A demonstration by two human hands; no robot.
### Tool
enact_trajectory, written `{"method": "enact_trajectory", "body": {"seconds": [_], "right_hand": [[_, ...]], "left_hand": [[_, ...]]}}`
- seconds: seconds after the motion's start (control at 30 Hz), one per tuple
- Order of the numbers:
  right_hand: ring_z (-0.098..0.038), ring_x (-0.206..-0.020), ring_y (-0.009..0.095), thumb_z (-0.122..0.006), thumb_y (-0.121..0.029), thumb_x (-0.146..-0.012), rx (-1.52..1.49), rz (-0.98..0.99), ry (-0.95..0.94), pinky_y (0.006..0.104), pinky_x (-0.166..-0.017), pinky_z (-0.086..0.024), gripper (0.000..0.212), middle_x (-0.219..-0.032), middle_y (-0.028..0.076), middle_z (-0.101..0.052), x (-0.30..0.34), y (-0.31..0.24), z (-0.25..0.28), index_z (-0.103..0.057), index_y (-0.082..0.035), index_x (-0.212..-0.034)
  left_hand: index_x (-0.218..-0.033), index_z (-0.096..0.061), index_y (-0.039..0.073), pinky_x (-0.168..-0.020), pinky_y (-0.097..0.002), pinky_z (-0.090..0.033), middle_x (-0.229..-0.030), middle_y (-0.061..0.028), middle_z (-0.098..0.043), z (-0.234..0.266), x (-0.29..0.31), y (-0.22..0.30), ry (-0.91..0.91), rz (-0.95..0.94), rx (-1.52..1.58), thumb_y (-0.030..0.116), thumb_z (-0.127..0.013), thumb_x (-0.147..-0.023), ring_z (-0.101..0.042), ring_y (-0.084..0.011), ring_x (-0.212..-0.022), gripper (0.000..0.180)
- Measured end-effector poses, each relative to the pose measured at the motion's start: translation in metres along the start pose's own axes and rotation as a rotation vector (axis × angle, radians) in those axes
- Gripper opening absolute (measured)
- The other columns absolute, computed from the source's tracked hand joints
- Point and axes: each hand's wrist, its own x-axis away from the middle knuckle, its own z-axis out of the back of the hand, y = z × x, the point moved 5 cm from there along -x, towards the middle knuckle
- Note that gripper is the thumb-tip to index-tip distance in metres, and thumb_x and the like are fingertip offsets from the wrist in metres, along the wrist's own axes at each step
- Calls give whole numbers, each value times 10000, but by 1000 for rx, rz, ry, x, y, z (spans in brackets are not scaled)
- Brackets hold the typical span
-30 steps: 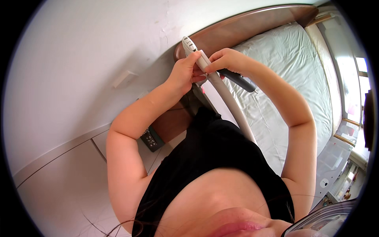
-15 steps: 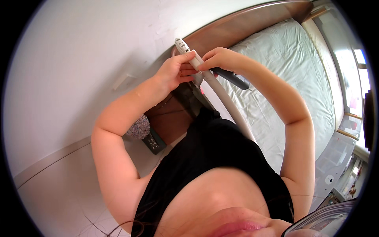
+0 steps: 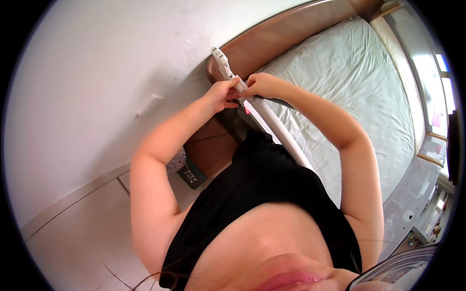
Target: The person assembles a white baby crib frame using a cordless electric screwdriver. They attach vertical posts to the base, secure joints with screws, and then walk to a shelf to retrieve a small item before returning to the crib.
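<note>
White plastic handle (image 3: 224, 68) on a long pale tube (image 3: 279, 131) sits far from the body, raised toward the white wall (image 3: 97, 72), and both hands meet on it just below its ridged top. Left hand (image 3: 222, 94) has its fingers curled in, thumb and fingertips pinching the handle's lower end from the left. Right hand (image 3: 259, 85) closes over the same spot from the right, fingers pressed together, knuckles almost touching the left hand's; how much of the handle lies inside that fist I cannot tell. Because both grips crowd one short stretch, the long tube hanging down toward the black top (image 3: 272, 179) could swing, twist the handle out of the pinch, or nip a fingertip at the joint. A slip might send it onto the pale green bed sheet (image 3: 349, 87) to the right or against the brown wooden headboard (image 3: 281, 34) beyond. Lower left, a dark box (image 3: 192, 173) lies by the brown bedside cabinet (image 3: 208, 145).
</note>
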Motion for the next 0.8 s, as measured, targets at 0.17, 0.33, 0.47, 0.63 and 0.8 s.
{"method": "enact_trajectory", "body": {"seconds": [0.17,0.33,0.47,0.63,0.8], "right_hand": [[-589,-614,202,-630,-495,-638,78,-99,-20,295,-566,-464,514,-721,113,-610,8,26,-24,-610,-22,-839],[-602,-834,254,-502,-554,-733,469,-198,-87,382,-716,-459,528,-877,99,-635,5,65,-72,-622,-76,-924],[-590,-905,271,-585,-412,-722,521,-296,-259,407,-727,-466,408,-972,97,-624,8,93,-99,-633,-78,-951],[-570,-901,285,-537,-381,-744,230,-412,-77,394,-732,-454,364,-935,120,-612,77,132,-120,-599,-90,-956],[-555,-841,298,-534,-365,-741,-243,-582,290,387,-715,-432,330,-876,137,-604,209,129,-116,-572,-81,-905]], "left_hand": [[-1070,-493,92,-835,-570,-344,-1071,-66,-524,0,-6,-20,74,-27,-67,420,-410,-878,-480,-229,-1001,389],[-1261,-326,85,-859,-630,-287,-1348,-121,-269,9,-42,-50,180,150,-175,429,-353,-885,-213,-343,-1248,510],[-1318,-257,148,-881,-650,-249,-1391,-89,-196,43,-113,-90,277,315,-242,437,-351,-881,-201,-343,-1244,533],[-1240,-376,189,-841,-643,-283,-1279,-98,-386,76,-147,-105,259,393,-387,352,-488,-758,-347,-316,-1173,521],[-1059,-492,164,-812,-604,-326,-1083,-73,-523,140,-183,-133,451,314,-299,341,-526,-707,-466,-282,-1035,396]]}}
